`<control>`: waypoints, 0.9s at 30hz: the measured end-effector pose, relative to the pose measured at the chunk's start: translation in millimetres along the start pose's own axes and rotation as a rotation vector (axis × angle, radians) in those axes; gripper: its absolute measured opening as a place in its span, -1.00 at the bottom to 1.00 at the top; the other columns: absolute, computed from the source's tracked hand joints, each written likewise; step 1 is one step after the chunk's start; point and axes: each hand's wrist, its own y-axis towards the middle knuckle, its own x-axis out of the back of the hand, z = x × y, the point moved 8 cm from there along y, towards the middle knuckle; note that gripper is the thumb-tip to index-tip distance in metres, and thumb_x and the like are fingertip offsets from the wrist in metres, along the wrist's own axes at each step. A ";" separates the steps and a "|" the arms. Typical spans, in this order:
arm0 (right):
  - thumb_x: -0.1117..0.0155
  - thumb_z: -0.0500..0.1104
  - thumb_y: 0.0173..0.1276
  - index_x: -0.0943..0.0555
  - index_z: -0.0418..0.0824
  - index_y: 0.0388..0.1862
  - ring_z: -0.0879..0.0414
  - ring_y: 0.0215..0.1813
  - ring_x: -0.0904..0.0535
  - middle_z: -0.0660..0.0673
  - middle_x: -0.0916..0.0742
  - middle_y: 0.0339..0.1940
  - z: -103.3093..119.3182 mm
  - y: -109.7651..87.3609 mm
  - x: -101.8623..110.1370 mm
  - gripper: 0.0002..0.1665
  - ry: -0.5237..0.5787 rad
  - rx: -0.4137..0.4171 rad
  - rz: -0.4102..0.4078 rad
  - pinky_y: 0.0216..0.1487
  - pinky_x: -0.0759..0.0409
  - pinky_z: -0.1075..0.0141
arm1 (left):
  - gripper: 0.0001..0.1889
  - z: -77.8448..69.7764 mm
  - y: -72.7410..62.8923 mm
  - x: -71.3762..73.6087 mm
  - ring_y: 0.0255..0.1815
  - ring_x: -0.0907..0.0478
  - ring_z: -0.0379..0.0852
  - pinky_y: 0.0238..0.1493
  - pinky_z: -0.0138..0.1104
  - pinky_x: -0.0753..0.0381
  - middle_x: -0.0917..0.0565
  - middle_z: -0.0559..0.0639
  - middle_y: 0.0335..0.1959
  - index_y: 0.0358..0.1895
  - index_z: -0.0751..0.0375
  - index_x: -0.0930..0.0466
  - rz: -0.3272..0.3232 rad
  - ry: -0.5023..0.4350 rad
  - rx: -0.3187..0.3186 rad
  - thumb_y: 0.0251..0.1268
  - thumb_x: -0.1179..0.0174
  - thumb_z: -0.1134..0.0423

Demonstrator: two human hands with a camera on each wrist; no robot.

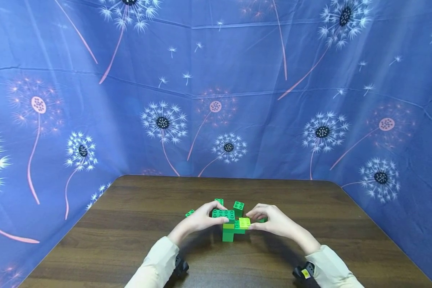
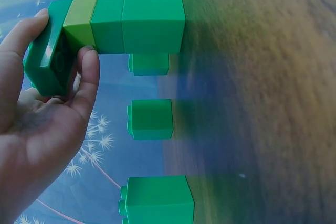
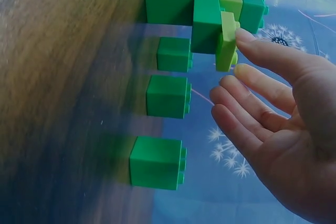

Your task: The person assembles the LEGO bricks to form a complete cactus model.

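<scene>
A small stack stands on the table: a green brick at the bottom, a wider green brick over it, a lime brick above that, and a long green brick on top. My left hand grips the long top brick, thumb on its near side and fingers behind. A thin lime brick sits over the right end of the wider green brick. My right hand pinches its outer edge with thumb and index finger; the other fingers are loosely bent.
Several loose green bricks surround the stack: one brick behind it, another brick at the left beyond my left hand, and one brick partly hidden by my right hand. A blue patterned cloth hangs behind the wooden table.
</scene>
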 end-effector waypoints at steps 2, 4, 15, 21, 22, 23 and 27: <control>-0.39 -0.10 0.17 -0.62 -0.32 -0.09 -0.05 -0.16 -0.65 -0.15 -0.70 -0.19 -0.7 0.3 2.2 -0.60 -0.009 0.024 -0.016 -0.09 -0.60 0.18 | -0.71 -0.9 -0.4 0.5 -0.31 -0.48 -0.23 -0.21 -0.36 -0.48 -0.57 -0.04 -0.28 -0.06 0.11 -0.51 -0.002 0.004 0.000 0.21 -0.26 0.11; -0.38 -0.10 0.17 -0.63 -0.28 -0.09 -0.06 -0.16 -0.65 -0.17 -0.70 -0.18 -2.5 0.2 4.7 -0.63 -0.022 0.032 -0.034 -0.10 -0.61 0.20 | -0.71 -0.8 -0.5 0.7 -0.31 -0.47 -0.24 -0.20 -0.36 -0.47 -0.57 -0.05 -0.28 -0.05 0.10 -0.51 -0.006 0.015 0.003 0.21 -0.26 0.11; -0.38 -0.07 0.18 -0.67 -0.13 -0.12 0.11 -0.13 -0.62 0.02 -0.70 -0.20 -6.6 0.9 15.5 -0.71 -0.139 0.030 -0.130 -0.22 -0.57 0.26 | -0.75 -36.6 -17.6 5.5 -0.26 -0.43 -0.23 -0.14 -0.34 -0.42 -0.59 -0.03 -0.24 -0.08 0.19 -0.52 -0.024 0.046 -0.008 0.23 -0.24 0.20; -0.38 -0.08 0.18 -0.67 -0.16 -0.10 0.14 -0.10 -0.62 -0.04 -0.71 -0.18 -8.2 1.8 17.6 -0.69 -0.146 0.049 -0.169 -0.18 -0.59 0.20 | -0.76 -34.2 -17.4 4.6 -0.22 -0.42 -0.21 -0.12 -0.34 -0.41 -0.60 0.00 -0.20 -0.09 0.20 -0.52 -0.027 0.041 -0.009 0.22 -0.25 0.21; -0.38 -0.08 0.18 -0.66 -0.17 -0.09 0.12 -0.10 -0.63 -0.05 -0.72 -0.17 -8.8 1.8 17.9 -0.68 -0.146 0.051 -0.174 -0.17 -0.59 0.18 | -0.76 -34.2 -17.4 4.6 -0.22 -0.42 -0.21 -0.12 -0.34 -0.42 -0.60 -0.01 -0.20 -0.09 0.20 -0.52 -0.029 0.041 -0.010 0.21 -0.25 0.21; -0.37 -0.09 0.19 -0.65 -0.18 -0.08 0.08 -0.09 -0.64 -0.07 -0.72 -0.16 -9.5 1.9 18.2 -0.66 -0.143 0.051 -0.177 -0.15 -0.59 0.16 | -0.76 -34.3 -17.5 4.6 -0.22 -0.42 -0.21 -0.12 -0.34 -0.42 -0.60 -0.01 -0.20 -0.09 0.19 -0.52 -0.029 0.041 -0.010 0.21 -0.25 0.21; -0.37 -0.08 0.19 -0.62 -0.19 -0.01 -0.02 -0.08 -0.65 -0.08 -0.72 -0.15 -13.2 2.0 19.8 -0.61 -0.142 0.044 -0.181 -0.10 -0.58 0.14 | -0.75 -35.6 -17.9 4.8 -0.21 -0.42 -0.21 -0.12 -0.33 -0.42 -0.60 -0.01 -0.18 -0.08 0.18 -0.52 -0.030 0.047 -0.010 0.22 -0.25 0.20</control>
